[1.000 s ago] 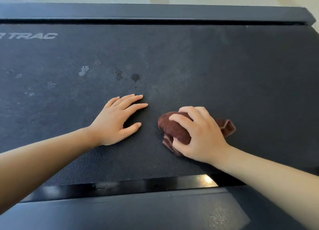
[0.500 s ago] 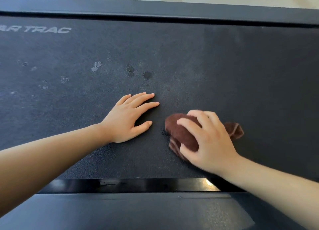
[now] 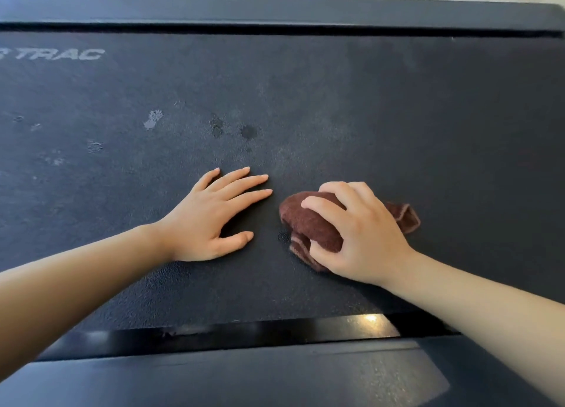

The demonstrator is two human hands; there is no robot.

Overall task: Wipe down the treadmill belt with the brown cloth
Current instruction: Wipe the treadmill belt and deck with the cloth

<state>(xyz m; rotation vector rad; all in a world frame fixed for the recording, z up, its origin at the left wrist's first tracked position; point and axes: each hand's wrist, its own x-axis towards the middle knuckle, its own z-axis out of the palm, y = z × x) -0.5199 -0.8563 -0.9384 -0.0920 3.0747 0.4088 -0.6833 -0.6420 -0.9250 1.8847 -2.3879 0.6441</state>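
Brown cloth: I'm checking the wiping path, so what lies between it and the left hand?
Only bare treadmill belt, seen in the head view: a narrow dark strip separates the left hand from the brown cloth under the right hand.

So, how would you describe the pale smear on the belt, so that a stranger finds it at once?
Start from the grey lettering at the far left of the treadmill belt. Come toward the left hand: the pale smear lies between them. The two spots to its right are dark; it alone is whitish and elongated.

bunched brown cloth (image 3: 315, 223), on black treadmill belt (image 3: 397, 125)
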